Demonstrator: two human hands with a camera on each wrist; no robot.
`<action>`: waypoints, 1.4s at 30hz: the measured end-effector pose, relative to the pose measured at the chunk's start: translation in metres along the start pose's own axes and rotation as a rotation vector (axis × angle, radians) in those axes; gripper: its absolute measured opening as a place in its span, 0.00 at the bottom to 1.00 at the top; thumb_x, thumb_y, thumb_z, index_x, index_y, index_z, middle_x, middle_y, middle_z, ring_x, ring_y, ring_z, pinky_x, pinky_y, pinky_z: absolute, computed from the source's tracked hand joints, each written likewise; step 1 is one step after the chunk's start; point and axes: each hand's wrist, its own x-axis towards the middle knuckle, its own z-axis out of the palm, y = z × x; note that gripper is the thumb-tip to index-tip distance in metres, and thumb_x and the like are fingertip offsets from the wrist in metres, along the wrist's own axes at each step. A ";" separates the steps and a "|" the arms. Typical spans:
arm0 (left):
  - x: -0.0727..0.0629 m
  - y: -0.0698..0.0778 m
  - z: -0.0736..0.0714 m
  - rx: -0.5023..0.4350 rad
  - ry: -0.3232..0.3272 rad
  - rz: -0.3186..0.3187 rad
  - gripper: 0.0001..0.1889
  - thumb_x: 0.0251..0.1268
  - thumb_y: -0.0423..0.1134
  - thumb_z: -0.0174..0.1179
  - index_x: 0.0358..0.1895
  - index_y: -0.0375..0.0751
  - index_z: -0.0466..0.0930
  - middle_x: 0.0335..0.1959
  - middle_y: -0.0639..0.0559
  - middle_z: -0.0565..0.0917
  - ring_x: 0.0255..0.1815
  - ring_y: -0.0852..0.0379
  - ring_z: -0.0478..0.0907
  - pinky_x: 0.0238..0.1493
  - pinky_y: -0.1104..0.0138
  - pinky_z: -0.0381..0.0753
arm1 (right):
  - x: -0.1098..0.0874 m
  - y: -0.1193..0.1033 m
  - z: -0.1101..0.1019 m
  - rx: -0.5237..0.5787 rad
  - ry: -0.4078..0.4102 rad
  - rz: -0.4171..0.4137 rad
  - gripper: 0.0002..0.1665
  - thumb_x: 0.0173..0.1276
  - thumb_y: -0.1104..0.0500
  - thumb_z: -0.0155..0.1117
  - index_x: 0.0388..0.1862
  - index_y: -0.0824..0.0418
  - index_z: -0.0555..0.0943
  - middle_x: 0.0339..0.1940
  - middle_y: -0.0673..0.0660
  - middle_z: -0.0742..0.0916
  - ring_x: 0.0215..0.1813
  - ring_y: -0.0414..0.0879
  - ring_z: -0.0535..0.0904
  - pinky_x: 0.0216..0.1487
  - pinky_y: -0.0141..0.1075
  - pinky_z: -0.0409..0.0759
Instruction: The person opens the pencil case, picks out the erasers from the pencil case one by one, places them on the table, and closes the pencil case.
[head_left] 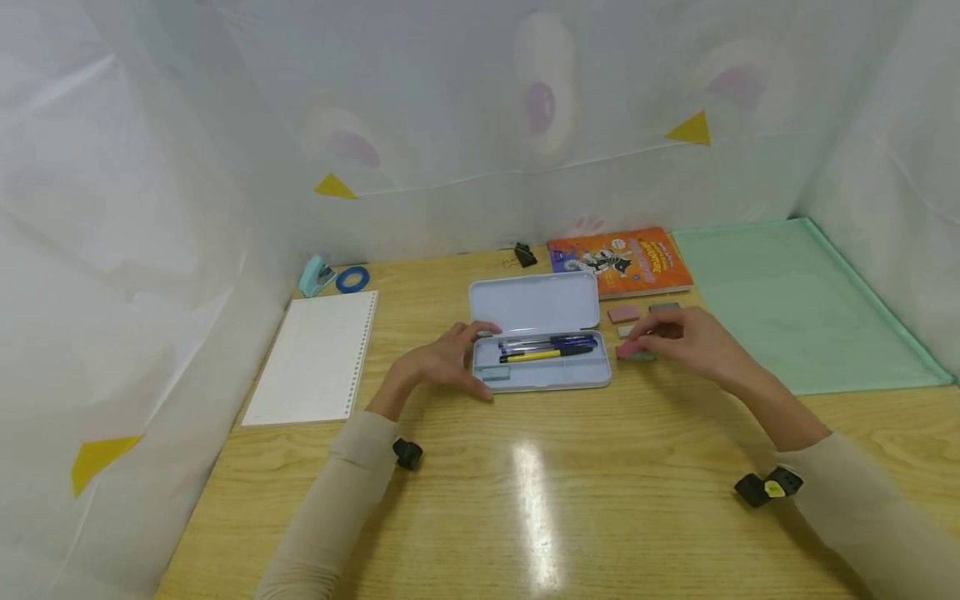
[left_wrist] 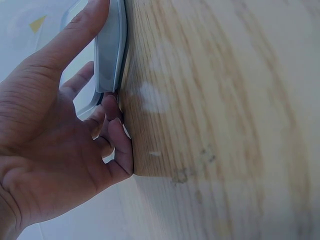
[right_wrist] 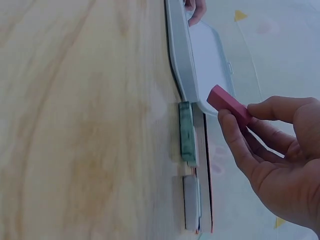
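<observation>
A pale blue pencil case (head_left: 534, 302) lies with its lid folded back. In it are several pens, a yellow marker (head_left: 534, 356) and a light green eraser (head_left: 495, 374). My left hand (head_left: 446, 360) grips the case's left end, thumb at the front edge, fingers round the side and back. Just right of the case, my right hand (head_left: 701, 340) pinches a pink eraser (right_wrist: 229, 105) between thumb and fingertips, held above the table. Below it a green eraser (right_wrist: 186, 132) lies on the wood. A second pink eraser (head_left: 623, 314) and a dark grey one (head_left: 664, 307) lie behind.
An orange book (head_left: 637, 260) and a black binder clip (head_left: 525, 254) lie behind the case. To the left are a notepad (head_left: 315, 354), a blue tape roll (head_left: 352, 279) and a light blue stapler-like item (head_left: 315, 277). A green translucent mat (head_left: 810, 308) covers the right side.
</observation>
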 end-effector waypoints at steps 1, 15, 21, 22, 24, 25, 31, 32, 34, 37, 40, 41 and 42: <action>0.000 0.000 0.000 0.000 0.001 0.002 0.53 0.51 0.56 0.81 0.78 0.67 0.56 0.76 0.43 0.59 0.74 0.43 0.59 0.76 0.42 0.60 | -0.001 0.002 -0.001 -0.023 0.000 -0.003 0.10 0.76 0.54 0.67 0.47 0.59 0.88 0.45 0.55 0.91 0.47 0.43 0.85 0.45 0.27 0.77; -0.002 0.000 0.001 -0.005 0.003 0.001 0.52 0.51 0.54 0.81 0.78 0.66 0.57 0.76 0.42 0.59 0.74 0.43 0.60 0.76 0.42 0.60 | -0.010 0.016 0.003 -0.029 -0.081 -0.016 0.07 0.71 0.57 0.73 0.43 0.57 0.89 0.41 0.53 0.91 0.39 0.40 0.81 0.39 0.31 0.78; -0.001 0.000 0.001 0.002 0.010 0.002 0.53 0.50 0.55 0.82 0.77 0.66 0.57 0.75 0.42 0.60 0.72 0.43 0.62 0.75 0.44 0.62 | -0.012 0.017 0.001 -0.073 -0.079 -0.002 0.09 0.72 0.54 0.72 0.45 0.56 0.90 0.44 0.52 0.91 0.44 0.42 0.81 0.43 0.31 0.78; -0.001 -0.001 0.002 0.003 0.010 0.002 0.53 0.50 0.54 0.82 0.78 0.66 0.57 0.74 0.42 0.60 0.72 0.43 0.62 0.75 0.44 0.62 | -0.013 0.018 0.001 -0.078 -0.078 -0.002 0.09 0.73 0.54 0.72 0.46 0.56 0.90 0.44 0.52 0.91 0.45 0.43 0.82 0.43 0.31 0.78; 0.000 -0.001 0.002 0.009 0.010 0.002 0.53 0.50 0.54 0.82 0.78 0.66 0.57 0.75 0.42 0.60 0.72 0.44 0.62 0.75 0.44 0.62 | -0.014 0.019 -0.001 -0.091 -0.077 -0.005 0.09 0.74 0.54 0.70 0.47 0.57 0.89 0.46 0.53 0.91 0.47 0.43 0.82 0.44 0.31 0.78; 0.000 -0.001 0.002 0.009 0.010 0.002 0.53 0.50 0.54 0.82 0.78 0.66 0.57 0.75 0.42 0.60 0.72 0.44 0.62 0.75 0.44 0.62 | -0.015 0.020 -0.002 -0.090 -0.078 -0.004 0.10 0.75 0.55 0.69 0.48 0.58 0.89 0.46 0.54 0.91 0.47 0.43 0.82 0.45 0.31 0.78; 0.000 0.000 0.001 0.004 0.009 0.001 0.53 0.50 0.55 0.82 0.78 0.66 0.57 0.75 0.43 0.60 0.72 0.44 0.61 0.76 0.44 0.62 | -0.020 0.028 -0.009 -0.051 -0.090 0.055 0.13 0.78 0.54 0.65 0.53 0.59 0.88 0.48 0.54 0.90 0.49 0.42 0.83 0.46 0.31 0.78; 0.000 0.000 0.001 0.002 0.009 0.001 0.53 0.50 0.55 0.82 0.77 0.66 0.57 0.75 0.44 0.60 0.73 0.44 0.61 0.76 0.44 0.61 | -0.021 0.029 -0.010 -0.034 -0.094 0.064 0.14 0.79 0.54 0.63 0.54 0.60 0.87 0.49 0.55 0.90 0.49 0.42 0.84 0.46 0.32 0.79; 0.000 0.000 0.001 0.001 0.008 0.002 0.53 0.50 0.55 0.82 0.78 0.67 0.57 0.76 0.44 0.60 0.73 0.44 0.61 0.76 0.44 0.61 | -0.023 0.029 -0.013 -0.003 -0.095 0.075 0.16 0.80 0.54 0.62 0.56 0.62 0.86 0.49 0.56 0.90 0.49 0.43 0.85 0.47 0.32 0.80; -0.001 0.000 0.001 -0.001 0.009 0.006 0.53 0.50 0.55 0.82 0.78 0.66 0.57 0.76 0.44 0.59 0.74 0.44 0.60 0.76 0.43 0.61 | -0.024 0.027 -0.016 0.033 -0.084 0.072 0.17 0.81 0.54 0.61 0.57 0.63 0.85 0.49 0.58 0.90 0.50 0.43 0.85 0.48 0.31 0.81; -0.001 0.000 0.000 -0.003 0.009 0.011 0.53 0.50 0.54 0.82 0.78 0.66 0.57 0.77 0.43 0.59 0.75 0.44 0.60 0.76 0.43 0.61 | -0.019 0.020 -0.017 0.046 -0.073 0.051 0.16 0.80 0.53 0.63 0.57 0.61 0.85 0.51 0.58 0.90 0.50 0.40 0.83 0.49 0.29 0.79; -0.001 0.000 0.000 -0.003 0.008 0.010 0.53 0.50 0.54 0.82 0.78 0.66 0.57 0.77 0.43 0.59 0.75 0.44 0.59 0.76 0.43 0.61 | -0.018 0.016 -0.015 0.057 -0.070 0.037 0.16 0.79 0.53 0.63 0.56 0.61 0.86 0.52 0.58 0.89 0.51 0.39 0.83 0.49 0.28 0.79; -0.001 0.001 0.000 -0.006 0.008 0.012 0.53 0.50 0.54 0.82 0.78 0.66 0.57 0.77 0.43 0.59 0.75 0.43 0.59 0.76 0.42 0.60 | -0.015 0.012 -0.014 0.076 -0.073 0.026 0.16 0.79 0.53 0.64 0.56 0.62 0.86 0.52 0.59 0.89 0.51 0.39 0.83 0.49 0.29 0.79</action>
